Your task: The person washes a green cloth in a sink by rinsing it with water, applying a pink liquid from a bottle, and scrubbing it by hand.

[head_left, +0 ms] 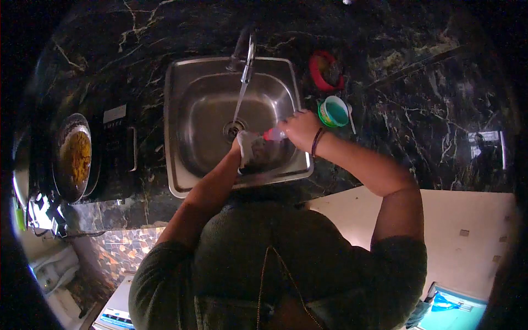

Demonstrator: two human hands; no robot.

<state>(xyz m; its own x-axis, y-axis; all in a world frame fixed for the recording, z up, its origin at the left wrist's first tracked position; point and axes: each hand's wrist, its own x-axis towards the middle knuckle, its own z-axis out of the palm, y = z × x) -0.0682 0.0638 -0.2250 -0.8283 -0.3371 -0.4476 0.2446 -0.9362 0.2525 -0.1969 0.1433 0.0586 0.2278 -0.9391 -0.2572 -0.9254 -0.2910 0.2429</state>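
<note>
Over the stainless steel sink (202, 119), my left hand (236, 145) holds a white, cloth-like item (246, 149), partly blurred. My right hand (302, 127) grips a small clear bottle (277, 133) with a red tip (267, 134). The bottle lies nearly level, its tip pointing left at the white item. Water (240, 101) runs from the chrome faucet (248, 62) toward the drain (235, 127), just beyond my left hand. Below the bottle, a dim greyish patch in the basin is too blurred to identify.
Right of the sink are a red ring-shaped item (317, 76), a green-and-white tub (335, 113) with green contents and a thin white stick-like item (352, 121). At left, a pan (78, 159) holding yellow food stands beside a dark appliance (117, 144) on the black marble-patterned counter (412, 123).
</note>
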